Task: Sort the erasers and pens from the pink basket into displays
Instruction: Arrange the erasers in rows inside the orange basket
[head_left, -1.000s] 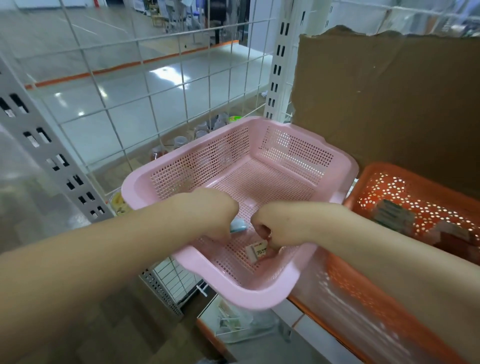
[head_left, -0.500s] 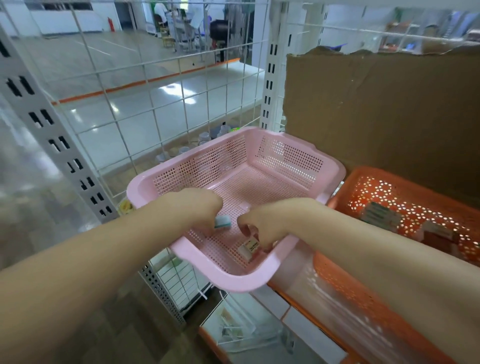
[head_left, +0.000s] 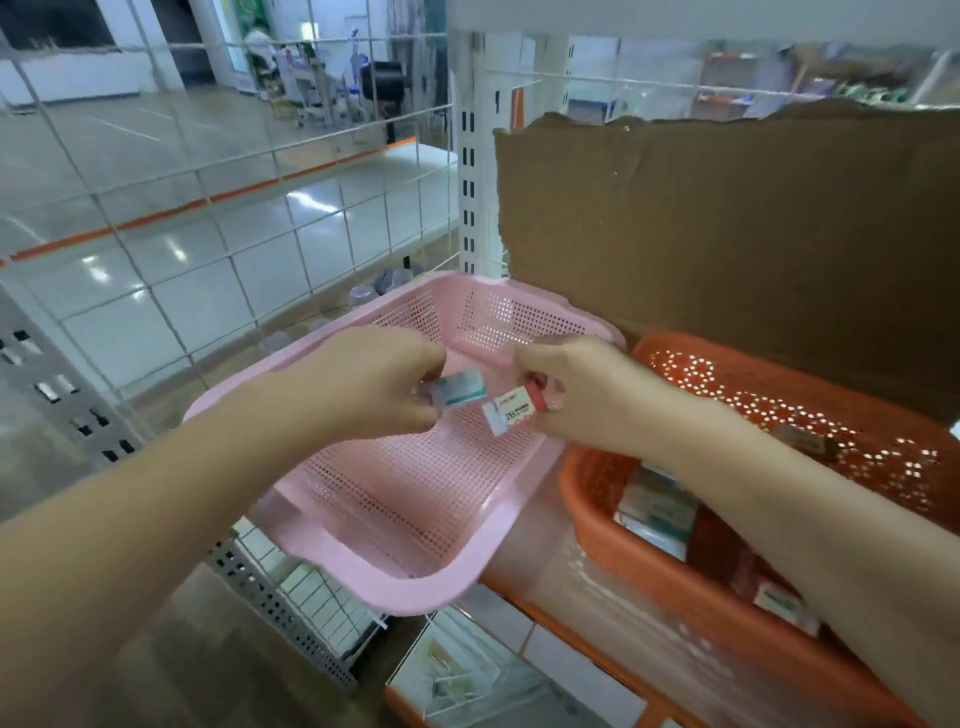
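The pink basket (head_left: 415, 587) sits on the shelf in front of me, its perforated bottom bare where I can see it. Both hands hover above it. My left hand (head_left: 363, 384) pinches a white eraser with a teal sleeve (head_left: 460, 388). A white eraser marked 2B with a red sleeve (head_left: 511, 410) is held by my right hand (head_left: 576, 389). The two erasers are close together but apart. No pens show.
An orange perforated basket (head_left: 649, 566) stands right of the pink one and holds several boxed erasers (head_left: 657, 512). A brown cardboard sheet (head_left: 727, 218) backs the shelf. White wire grid panels (head_left: 197, 182) close off the left. A lower shelf with clear packages (head_left: 467, 670) lies below.
Both hands have risen out of the pink basket's bottom, each lifting an eraser. The view has tilted up and shifted, showing more of the orange basket.
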